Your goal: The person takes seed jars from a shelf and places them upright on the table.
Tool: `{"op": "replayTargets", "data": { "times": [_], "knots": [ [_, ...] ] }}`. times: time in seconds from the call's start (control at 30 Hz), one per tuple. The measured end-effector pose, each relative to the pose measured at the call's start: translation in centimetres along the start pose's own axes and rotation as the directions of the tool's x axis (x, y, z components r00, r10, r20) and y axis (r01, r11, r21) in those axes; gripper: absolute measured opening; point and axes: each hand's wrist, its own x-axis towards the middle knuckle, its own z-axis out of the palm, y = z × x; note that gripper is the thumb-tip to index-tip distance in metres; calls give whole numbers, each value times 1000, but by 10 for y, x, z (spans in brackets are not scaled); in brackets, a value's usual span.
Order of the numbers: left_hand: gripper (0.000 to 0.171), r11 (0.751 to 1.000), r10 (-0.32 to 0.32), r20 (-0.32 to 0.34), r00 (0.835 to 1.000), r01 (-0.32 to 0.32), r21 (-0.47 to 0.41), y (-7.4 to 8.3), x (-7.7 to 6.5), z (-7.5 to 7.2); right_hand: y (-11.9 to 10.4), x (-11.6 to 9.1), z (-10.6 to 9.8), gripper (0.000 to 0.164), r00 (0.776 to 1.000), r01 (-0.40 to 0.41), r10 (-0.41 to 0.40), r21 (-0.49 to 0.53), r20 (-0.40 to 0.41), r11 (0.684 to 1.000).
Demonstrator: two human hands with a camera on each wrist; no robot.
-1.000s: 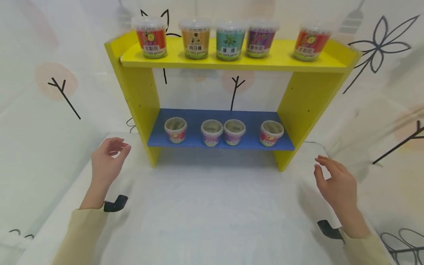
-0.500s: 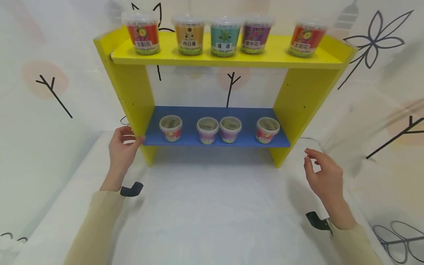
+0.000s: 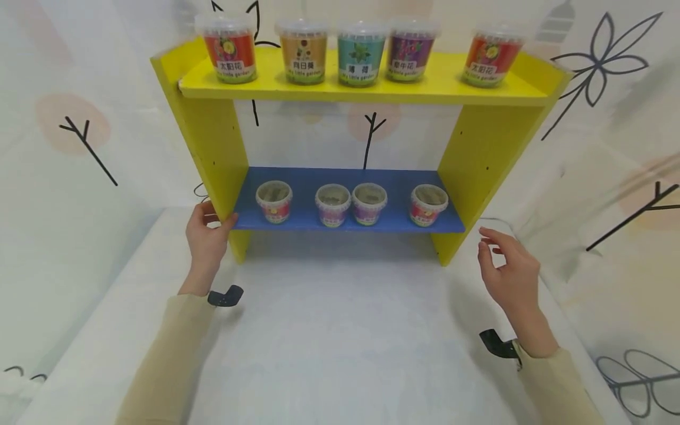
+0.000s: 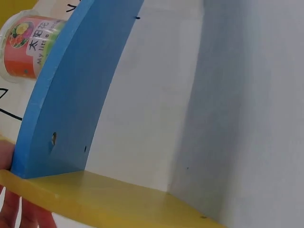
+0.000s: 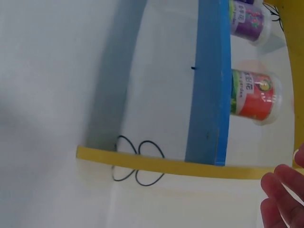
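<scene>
A small shelf rack (image 3: pixel 480 159) with yellow sides, a yellow upper board (image 3: pixel 350 95) and a blue lower board (image 3: pixel 398 206) stands against the wall. My left hand (image 3: pixel 206 242) grips its left side panel at the blue board's height, thumb on the inner side and fingers outside, as the left wrist view shows. Beside the right panel my right hand (image 3: pixel 512 274) hovers with loosely bent fingers, holding nothing. In the right wrist view its fingertips (image 5: pixel 273 183) appear close to the yellow panel (image 5: pixel 190 168); contact cannot be told.
Several lidded plastic cups with coloured labels, such as a teal cup (image 3: pixel 361 56), line the upper board. Smaller-looking cups, including a red one (image 3: pixel 428 206), stand on the blue board. White cloth (image 3: pixel 340 330) covers the table; patterned walls (image 3: pixel 85 195) close in both sides.
My left hand has moved right and forward from the air onto the rack's left panel. My right hand has come nearer the right panel. The cups keep their places on the boards.
</scene>
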Motion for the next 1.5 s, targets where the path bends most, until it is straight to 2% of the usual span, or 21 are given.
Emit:
{"op": "replayTargets", "data": {
  "times": [0.17,0.3,0.53,0.77,1.13,1.27,1.5],
  "knots": [
    [48,998,-44,-110,993,38,-52,-4,-7,11,-3,6,-5,30,1000,-14,14,-1,-21,1000],
    [45,993,-64,-156,986,47,-110,-7,-9,19,-5,13,-11,27,997,-19,20,11,-69,1000],
    [40,977,-132,-170,977,100,-187,-11,-12,27,-4,29,-20,26,993,-21,24,29,-113,999],
    [38,976,-121,-180,976,84,-202,-7,-16,26,-10,54,-32,24,987,-27,45,113,-156,993],
    [35,975,-115,-177,977,77,-207,-7,-19,21,-30,95,-51,26,986,-60,88,189,-143,980],
    [34,977,-107,-185,977,69,-204,-6,-19,19,-42,109,-52,27,985,-58,89,206,-147,977],
    [32,975,-115,-186,976,76,-207,-2,-18,18,-79,139,-58,27,979,-69,120,286,-165,956]
  ]
}}
